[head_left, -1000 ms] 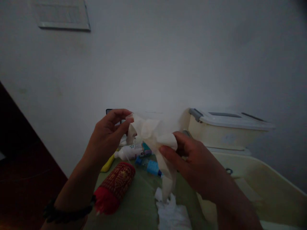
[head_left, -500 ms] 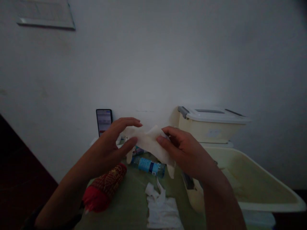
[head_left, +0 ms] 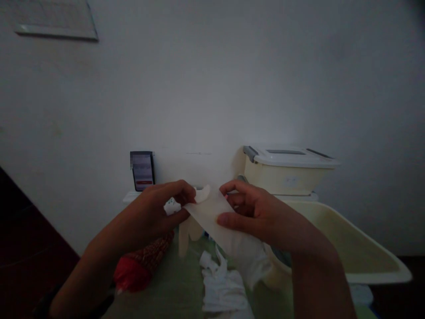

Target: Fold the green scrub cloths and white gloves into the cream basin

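A thin whitish glove is stretched between my two hands above the table. Its narrow, finger-like ends dangle below my left hand, and a wide, blurred part droops under my right. My left hand pinches one edge of it between thumb and fingertips. With the thumb on the near face and the fingers curled behind, my right hand grips the other side. Beneath lies a crumpled white piece whose kind I cannot make out. The bottle behind the glove is almost wholly hidden.
A red-ended packet lies by my left forearm on the green tabletop. Against the wall leans a phone. On the right are a lidded cream storage box and a large cream basin.
My left hand has closed from a looser hold into a pinch. The glove has turned and come lower, with its wide part now hanging to the right and covering the bottle.
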